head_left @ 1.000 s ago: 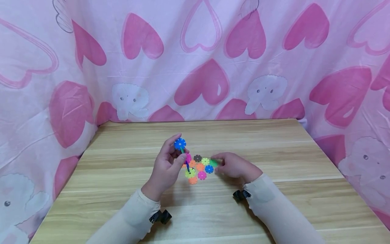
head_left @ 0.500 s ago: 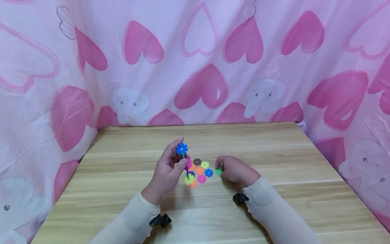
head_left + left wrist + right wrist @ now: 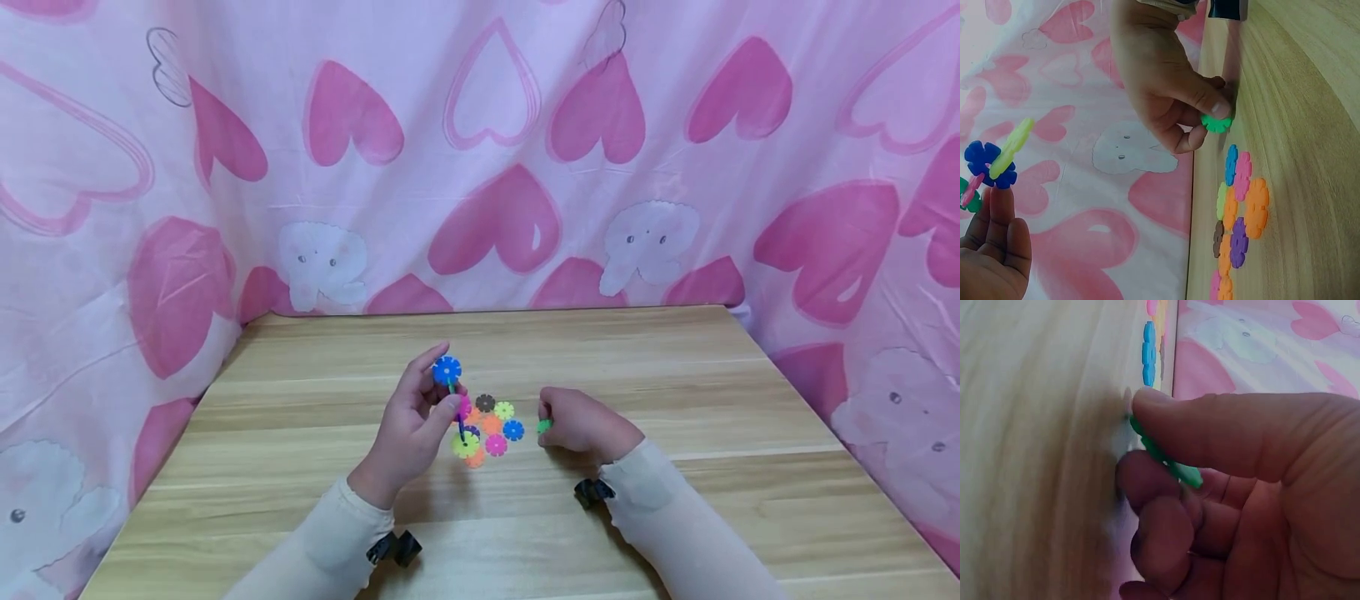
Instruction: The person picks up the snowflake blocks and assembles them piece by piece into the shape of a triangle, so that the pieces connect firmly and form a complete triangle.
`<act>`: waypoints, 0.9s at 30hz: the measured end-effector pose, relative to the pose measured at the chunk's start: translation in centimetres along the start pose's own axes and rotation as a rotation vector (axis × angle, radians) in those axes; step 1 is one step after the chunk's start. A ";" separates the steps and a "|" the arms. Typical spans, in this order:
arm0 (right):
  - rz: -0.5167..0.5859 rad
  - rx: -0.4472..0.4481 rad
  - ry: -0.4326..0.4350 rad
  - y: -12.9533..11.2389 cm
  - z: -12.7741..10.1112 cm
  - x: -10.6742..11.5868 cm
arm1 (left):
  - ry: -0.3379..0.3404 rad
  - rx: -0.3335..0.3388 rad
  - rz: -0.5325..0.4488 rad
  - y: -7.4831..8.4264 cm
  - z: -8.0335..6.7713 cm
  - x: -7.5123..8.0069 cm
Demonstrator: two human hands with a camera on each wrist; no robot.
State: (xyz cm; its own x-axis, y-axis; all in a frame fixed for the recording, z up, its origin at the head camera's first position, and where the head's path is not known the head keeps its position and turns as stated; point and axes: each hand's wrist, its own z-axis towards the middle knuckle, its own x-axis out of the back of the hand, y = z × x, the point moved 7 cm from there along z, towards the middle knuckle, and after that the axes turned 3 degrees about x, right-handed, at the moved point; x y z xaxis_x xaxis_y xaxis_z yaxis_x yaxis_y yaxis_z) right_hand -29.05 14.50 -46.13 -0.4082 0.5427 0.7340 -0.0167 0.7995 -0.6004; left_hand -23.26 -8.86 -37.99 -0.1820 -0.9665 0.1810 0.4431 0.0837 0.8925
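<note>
Left hand [image 3: 408, 418] holds linked discs [image 3: 1000, 165] (yellow at one end), right hand [image 3: 587, 423] pinching a green disc [image 3: 1215, 124].

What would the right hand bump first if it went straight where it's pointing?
Probably the loose blue disc, though the right hand might be high enough to pass over it.

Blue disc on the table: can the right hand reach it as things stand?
Likely yes: the blue disc lies uncovered near the right hand, with nothing lying between them, though the green disc that hand pinches may hinder grasping.
</note>
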 end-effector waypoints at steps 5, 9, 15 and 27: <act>0.156 0.043 0.071 -0.9 0.0 0.8 | -0.002 -0.009 -0.008 -0.1 0.0 0.0; 0.323 0.179 0.133 -2.6 -0.3 2.0 | -0.007 0.010 -0.007 -0.2 0.0 -0.1; 0.496 0.341 0.125 -4.9 -1.9 2.9 | -0.036 0.041 0.013 -0.3 0.1 -0.2; 0.641 0.429 0.125 -7.4 -4.2 3.4 | -0.092 0.028 0.068 -0.1 0.0 -0.9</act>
State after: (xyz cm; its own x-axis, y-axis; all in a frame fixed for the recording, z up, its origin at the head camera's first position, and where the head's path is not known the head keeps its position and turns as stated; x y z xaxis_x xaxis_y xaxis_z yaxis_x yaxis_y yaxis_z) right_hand -26.42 11.48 -37.86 -0.3520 0.9105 0.2172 -0.1743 0.1642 -0.9709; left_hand -23.15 -8.01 -38.23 -0.2325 -0.9321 0.2779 0.4325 0.1568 0.8879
